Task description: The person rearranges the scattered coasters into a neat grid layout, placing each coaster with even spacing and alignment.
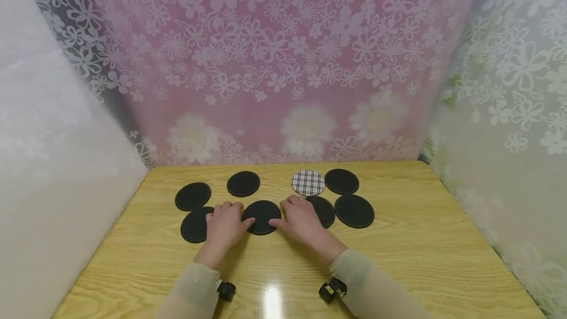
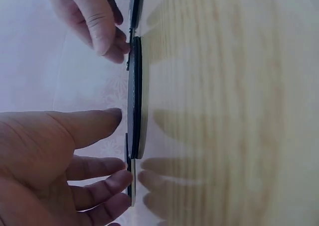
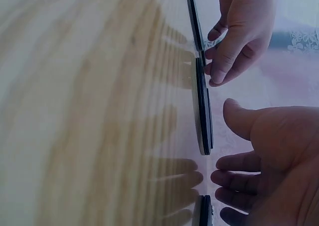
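Observation:
A round black coaster (image 1: 262,217) lies flat on the wooden table between the two hands. At its left is my left hand (image 1: 227,228), its thumb over the coaster's edge in the head view and its fingers relaxed, partly hiding another black coaster (image 1: 193,225). On the other side my right hand (image 1: 302,221) has its thumb tip over the middle coaster's right edge, fingers loosely extended beside a partly covered black coaster (image 1: 324,211). In the left wrist view the left thumb (image 2: 102,124) stands just off the coaster's face (image 2: 134,96); neither hand grips anything.
A plaid coaster (image 1: 307,183) lies at the back, right of the middle, beside a black one (image 1: 341,181). More black coasters lie at right (image 1: 354,211), back left (image 1: 243,183) and far left (image 1: 192,196). Flower-patterned curtains (image 1: 283,63) border the table (image 1: 398,240).

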`<state>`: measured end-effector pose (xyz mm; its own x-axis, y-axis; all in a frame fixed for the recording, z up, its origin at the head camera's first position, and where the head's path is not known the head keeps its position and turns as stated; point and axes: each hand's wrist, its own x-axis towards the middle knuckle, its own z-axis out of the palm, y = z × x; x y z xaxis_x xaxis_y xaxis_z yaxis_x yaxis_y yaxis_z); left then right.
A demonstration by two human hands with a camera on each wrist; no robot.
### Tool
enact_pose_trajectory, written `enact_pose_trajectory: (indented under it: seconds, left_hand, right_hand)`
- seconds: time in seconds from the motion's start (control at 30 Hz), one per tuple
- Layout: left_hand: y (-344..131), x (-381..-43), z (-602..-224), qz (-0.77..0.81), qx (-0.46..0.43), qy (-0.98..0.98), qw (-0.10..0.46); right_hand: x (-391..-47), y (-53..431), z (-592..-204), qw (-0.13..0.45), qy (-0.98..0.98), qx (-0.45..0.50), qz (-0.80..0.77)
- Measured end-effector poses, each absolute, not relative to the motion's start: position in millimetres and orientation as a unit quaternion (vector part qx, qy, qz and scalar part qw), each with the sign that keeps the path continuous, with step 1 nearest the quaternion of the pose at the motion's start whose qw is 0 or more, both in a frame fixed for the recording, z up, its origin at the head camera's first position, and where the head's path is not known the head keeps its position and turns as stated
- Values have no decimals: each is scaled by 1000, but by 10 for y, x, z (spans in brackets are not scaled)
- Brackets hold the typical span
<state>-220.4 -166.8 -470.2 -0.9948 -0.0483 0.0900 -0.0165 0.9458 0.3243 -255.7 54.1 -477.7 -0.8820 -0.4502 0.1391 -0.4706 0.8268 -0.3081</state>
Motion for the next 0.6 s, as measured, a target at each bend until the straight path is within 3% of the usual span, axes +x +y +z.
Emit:
enact_pose_trajectory:
  seconds: [0.6]
  left_hand:
    - [-1709, -2174, -4704, -165, 18, -986, 30]
  right_hand:
    - [-2524, 408, -4690, 12, -972, 194, 132]
